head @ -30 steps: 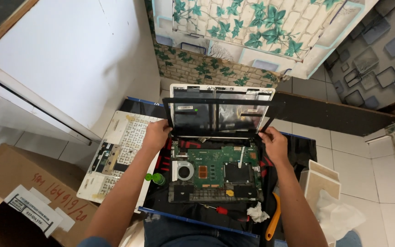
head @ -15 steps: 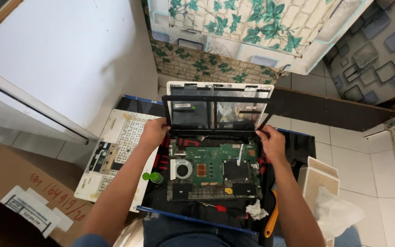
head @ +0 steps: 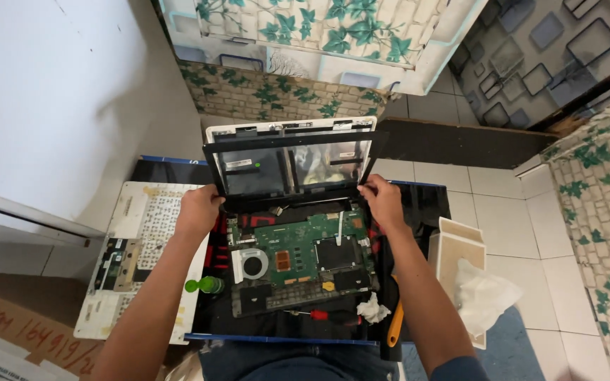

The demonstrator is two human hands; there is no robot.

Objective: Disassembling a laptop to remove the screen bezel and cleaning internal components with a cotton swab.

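Laptop screen [head: 291, 166] is gripped at btm corners by left hand [head: 198, 209] & right hand [head: 383, 201], fingers clamped on bezel, above motherboard [head: 298, 254].

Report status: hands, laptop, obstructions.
Left hand and right hand grip screen lower corners. Motherboard exposed. Screwdriver lies at its near edge.

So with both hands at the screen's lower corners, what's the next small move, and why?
Probably tilt the black screen bezel gently back. The left hand and right hand grip its lower corners above the exposed green motherboard, so an even, two-sided move seems safest.
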